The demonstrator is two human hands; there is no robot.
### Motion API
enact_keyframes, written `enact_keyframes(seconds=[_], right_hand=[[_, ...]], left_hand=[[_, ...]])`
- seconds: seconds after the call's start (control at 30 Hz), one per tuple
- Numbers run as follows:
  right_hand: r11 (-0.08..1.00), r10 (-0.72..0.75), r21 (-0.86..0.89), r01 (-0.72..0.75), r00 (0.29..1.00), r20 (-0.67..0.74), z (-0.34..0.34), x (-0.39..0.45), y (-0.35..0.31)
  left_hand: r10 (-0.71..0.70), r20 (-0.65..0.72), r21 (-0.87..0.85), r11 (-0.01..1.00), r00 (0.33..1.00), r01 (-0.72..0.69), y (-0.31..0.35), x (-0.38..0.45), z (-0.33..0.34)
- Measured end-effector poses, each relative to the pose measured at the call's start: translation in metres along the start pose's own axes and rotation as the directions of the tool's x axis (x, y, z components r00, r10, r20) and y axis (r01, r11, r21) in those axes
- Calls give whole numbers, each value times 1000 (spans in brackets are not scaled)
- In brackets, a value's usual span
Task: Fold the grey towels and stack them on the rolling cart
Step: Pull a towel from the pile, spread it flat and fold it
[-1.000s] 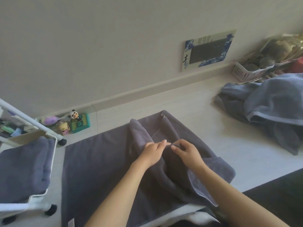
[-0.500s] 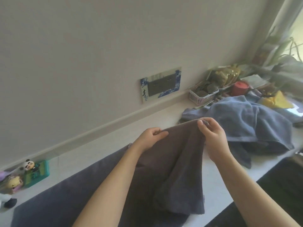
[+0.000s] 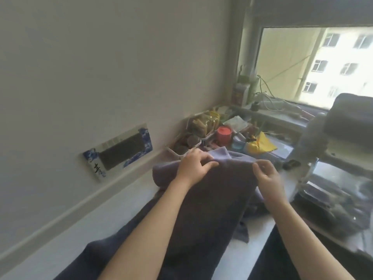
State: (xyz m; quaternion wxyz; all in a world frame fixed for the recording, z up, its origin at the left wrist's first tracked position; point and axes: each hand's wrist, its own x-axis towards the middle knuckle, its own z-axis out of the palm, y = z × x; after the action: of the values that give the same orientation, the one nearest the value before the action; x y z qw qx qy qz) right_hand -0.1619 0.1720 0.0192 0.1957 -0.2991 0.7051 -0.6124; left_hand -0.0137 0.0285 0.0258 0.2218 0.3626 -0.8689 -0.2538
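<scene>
Above the floor, left hand [image 3: 193,166] and right hand [image 3: 267,175] each pinch the grey towel's [image 3: 214,203] top edge.

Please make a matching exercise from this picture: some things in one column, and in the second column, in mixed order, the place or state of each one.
Things:
1. dark grey towel
2. red cup
3. blue-and-white card
4. yellow cloth

Places or states:
A. leans against the wall
B. held up by its top edge, left hand and right hand pinching it
C. lies among the clutter, to the right of the red cup
D. stands upright beside the clear container of snacks

Pairs: 1-B, 2-D, 3-A, 4-C
</scene>
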Motion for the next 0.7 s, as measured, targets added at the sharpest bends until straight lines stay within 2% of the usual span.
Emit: enact_keyframes(seconds=[0.1,0.17,0.23,0.33,0.43,0.53,0.6,0.7], right_hand=[[977,151,-170,-126,978,144,-11,16,45],[954,186,-270,-132,965,186,-15,21,68],[937,144,-343,-68,969,200,-15,22,77],[935,46,-352,42,971,236,-6,19,83],[934,30,-350,75,958,285,-1,24,87],[946,29,-310,90,932,360,7,29,92],[927,22,-352,127,920,391,14,32,96],[910,9,-388,144,930,367,22,33,104]], left_hand=[[-100,212,49,995,972,92,-16,-5,43],[-181,291,-26,980,940,196,-23,-14,60],[-214,329,-73,965,920,250,-29,-22,68],[-212,401,-103,956,891,274,-37,-31,71],[-292,394,-186,903,872,387,-33,-29,73],[-303,385,-141,914,872,380,-29,-27,84],[-296,374,-126,923,879,365,-25,-26,92],[-305,335,-158,915,891,372,-23,-23,101]])
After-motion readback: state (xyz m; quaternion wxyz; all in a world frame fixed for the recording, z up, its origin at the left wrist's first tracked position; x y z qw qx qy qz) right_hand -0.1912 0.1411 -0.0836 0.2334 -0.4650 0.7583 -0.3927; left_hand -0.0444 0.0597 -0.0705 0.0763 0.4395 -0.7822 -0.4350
